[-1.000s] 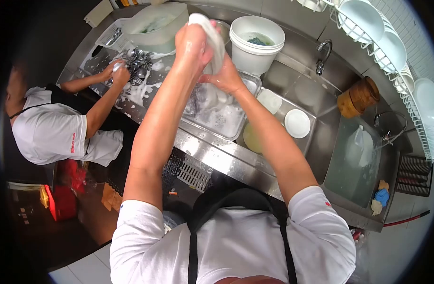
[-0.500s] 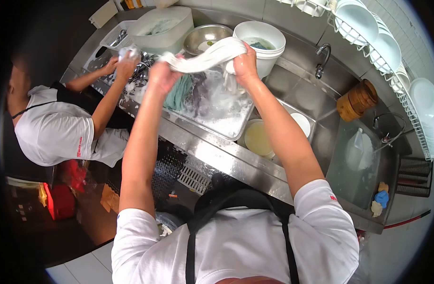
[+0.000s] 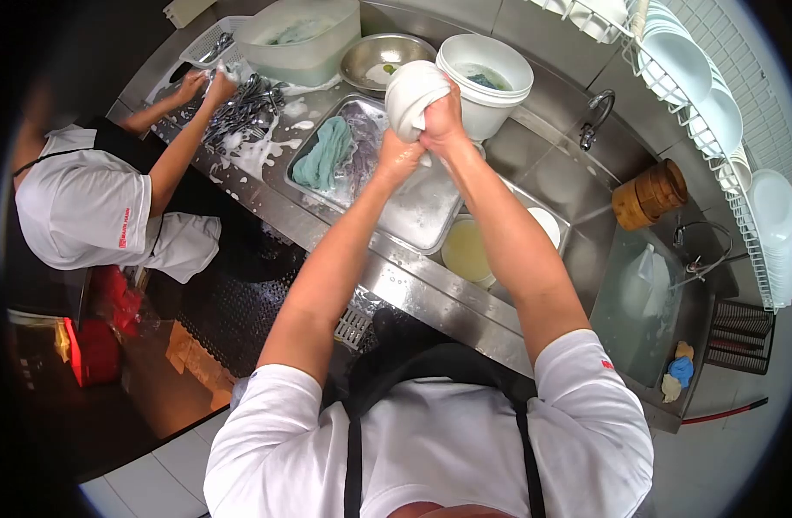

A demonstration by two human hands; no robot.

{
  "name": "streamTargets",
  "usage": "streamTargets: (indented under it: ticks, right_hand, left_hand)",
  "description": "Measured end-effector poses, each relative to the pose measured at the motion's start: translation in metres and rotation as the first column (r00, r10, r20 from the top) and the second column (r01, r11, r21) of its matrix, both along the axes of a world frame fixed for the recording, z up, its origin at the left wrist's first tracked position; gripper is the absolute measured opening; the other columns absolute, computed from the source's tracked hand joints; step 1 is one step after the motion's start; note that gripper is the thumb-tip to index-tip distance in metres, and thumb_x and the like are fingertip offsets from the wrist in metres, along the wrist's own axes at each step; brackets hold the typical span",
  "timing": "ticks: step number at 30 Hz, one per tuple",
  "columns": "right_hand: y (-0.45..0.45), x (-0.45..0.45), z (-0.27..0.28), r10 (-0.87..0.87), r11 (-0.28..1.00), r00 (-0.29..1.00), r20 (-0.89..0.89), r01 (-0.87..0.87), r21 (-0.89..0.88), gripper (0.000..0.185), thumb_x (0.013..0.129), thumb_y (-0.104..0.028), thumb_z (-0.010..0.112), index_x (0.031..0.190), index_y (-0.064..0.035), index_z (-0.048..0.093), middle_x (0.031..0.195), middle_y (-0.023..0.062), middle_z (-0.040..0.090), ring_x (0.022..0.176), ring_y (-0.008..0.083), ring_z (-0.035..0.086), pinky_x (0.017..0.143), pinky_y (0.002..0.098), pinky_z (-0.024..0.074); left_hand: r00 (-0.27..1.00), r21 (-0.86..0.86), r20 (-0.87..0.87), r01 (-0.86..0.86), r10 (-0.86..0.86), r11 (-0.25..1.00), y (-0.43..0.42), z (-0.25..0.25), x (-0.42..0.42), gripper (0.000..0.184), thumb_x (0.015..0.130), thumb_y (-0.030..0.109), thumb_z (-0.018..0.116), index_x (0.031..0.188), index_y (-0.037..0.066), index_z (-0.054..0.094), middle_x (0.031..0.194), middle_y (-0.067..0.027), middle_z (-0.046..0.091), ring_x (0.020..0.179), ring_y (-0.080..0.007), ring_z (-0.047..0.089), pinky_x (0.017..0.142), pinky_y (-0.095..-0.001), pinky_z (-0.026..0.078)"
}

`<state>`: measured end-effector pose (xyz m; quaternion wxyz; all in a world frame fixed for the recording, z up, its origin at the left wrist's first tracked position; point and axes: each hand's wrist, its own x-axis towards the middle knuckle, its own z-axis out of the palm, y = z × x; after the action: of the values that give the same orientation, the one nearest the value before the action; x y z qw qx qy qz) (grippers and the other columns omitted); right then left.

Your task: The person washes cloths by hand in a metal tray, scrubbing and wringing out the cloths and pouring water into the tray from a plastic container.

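Observation:
A white cloth (image 3: 410, 93), bunched and folded over, is gripped between both my hands above the sink counter. My left hand (image 3: 402, 155) is closed round its lower part, and my right hand (image 3: 443, 116) wraps its right side, touching the left. Below them lies a shallow metal tray (image 3: 426, 211) with suds. In the tray's left part rest a wet green cloth (image 3: 324, 154) and a greyish-purple cloth (image 3: 361, 151). Just behind my right hand stands a white bucket (image 3: 499, 99) with water and something dark blue-green inside.
A co-worker (image 3: 85, 194) at the left handles soapy cutlery (image 3: 249, 108). Behind are a plastic tub (image 3: 305, 56) and a metal bowl (image 3: 361, 65). Right of the tray are a container of yellowish liquid (image 3: 467, 249), a tap (image 3: 596, 116), a wooden container (image 3: 646, 197) and a water-filled basin (image 3: 624, 319).
The white cloth, stretched between my separated hands before, is now bunched up with my hands together. My left hand moved right. Less foam shows in the tray.

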<state>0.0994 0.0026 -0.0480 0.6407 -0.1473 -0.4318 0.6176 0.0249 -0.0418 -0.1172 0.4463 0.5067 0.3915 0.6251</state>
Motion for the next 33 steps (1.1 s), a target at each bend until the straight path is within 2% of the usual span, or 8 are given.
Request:
streamTargets:
  ticks: [6,10,13,16,19,23,28,33]
  right_hand:
    - [0.018,-0.024,-0.015,-0.065,0.979,0.972,-0.225,0.019,-0.205,0.026,0.093,-0.016,0.053,0.114,-0.0024,0.06,0.106,0.0098,0.066,0.097,0.0203,0.065,0.084,0.0348,0.0548]
    - [0.012,-0.012,-0.017,-0.075,0.973,0.989,0.124,0.1,-0.209,0.026,0.091,-0.011,0.054,0.116,-0.005,0.059,0.106,0.008,0.065,0.095,0.0202,0.064,0.084,0.0346,0.053]
    - [0.021,0.03,-0.042,-0.114,0.975,0.544,0.831,-0.098,0.198,0.035,0.08,0.002,0.058,0.114,-0.0054,0.061,0.117,0.0079,0.061,0.102,0.021,0.06,0.088,0.0344,0.0486]
    - [-0.002,0.052,-0.068,-0.509,0.802,0.215,0.833,-0.233,0.55,0.036,0.076,0.002,0.061,0.111,-0.0065,0.063,0.117,0.0053,0.06,0.107,0.0217,0.056,0.092,0.0353,0.0455]
    - [-0.032,0.076,-0.059,-0.145,0.937,0.552,0.821,-0.191,0.294,0.039,0.081,-0.007,0.063,0.12,-0.0108,0.059,0.111,0.0027,0.06,0.109,0.0243,0.054,0.097,0.0379,0.0413]
    - [-0.042,0.069,-0.11,0.015,0.826,1.0,-0.021,-0.025,-0.564,0.042,0.096,-0.035,0.053,0.131,-0.0136,0.045,0.119,-0.0002,0.052,0.106,0.0163,0.05,0.101,0.0394,0.0366]
    - [-0.043,0.023,-0.092,-0.097,0.976,0.955,-0.281,0.037,-0.213,0.041,0.103,-0.037,0.037,0.126,-0.0038,0.043,0.103,0.0045,0.058,0.098,0.017,0.054,0.1,0.0388,0.0385]
    - [-0.011,0.011,-0.089,-0.092,0.994,0.992,-0.092,0.096,0.048,0.046,0.104,-0.038,0.03,0.127,0.0005,0.041,0.092,0.0086,0.06,0.089,0.0198,0.058,0.094,0.039,0.0451]
  left_hand:
    - [0.847,-0.363,0.525,0.129,0.088,0.923,0.018,-0.059,0.022,0.043,0.089,0.023,0.052,0.129,0.006,0.052,0.13,-0.0097,0.053,0.116,-0.0227,0.051,0.1,-0.0442,0.039]
    - [0.459,-0.42,0.863,0.422,0.21,0.803,-0.011,-0.01,0.021,0.055,0.096,0.045,0.039,0.134,0.005,0.046,0.13,-0.0142,0.054,0.122,-0.0329,0.049,0.107,-0.0552,0.033]
    - [0.212,-0.096,0.977,0.547,-0.026,0.832,-0.021,0.009,0.001,0.057,0.095,0.048,0.038,0.132,0.006,0.048,0.133,-0.0175,0.053,0.124,-0.0355,0.049,0.106,-0.0616,0.031]
    - [0.272,-0.141,0.961,0.622,-0.043,0.77,-0.004,0.011,-0.01,0.051,0.093,0.043,0.046,0.128,0.007,0.053,0.135,-0.018,0.052,0.125,-0.036,0.049,0.108,-0.0589,0.031]
    - [0.184,-0.163,0.981,0.571,0.068,0.805,0.024,-0.041,-0.011,0.031,0.086,0.025,0.06,0.111,0.006,0.059,0.113,-0.017,0.06,0.106,-0.0317,0.058,0.092,-0.0466,0.048]
    - [-0.244,0.003,0.959,0.521,0.146,0.854,0.016,-0.004,0.014,0.036,0.076,0.017,0.068,0.106,0.0,0.056,0.103,-0.0168,0.056,0.093,-0.0279,0.057,0.077,-0.0352,0.055]
    - [-0.721,0.25,0.676,0.418,0.151,0.873,-0.008,0.056,0.054,0.059,0.068,0.024,0.073,0.114,-0.004,0.05,0.098,-0.014,0.053,0.087,-0.0249,0.056,0.062,-0.0304,0.054]
    - [-0.743,0.379,0.66,0.46,0.113,0.803,-0.006,0.036,0.038,0.057,0.066,0.026,0.077,0.107,-0.002,0.05,0.085,-0.0068,0.046,0.073,-0.019,0.052,0.05,-0.0275,0.044]
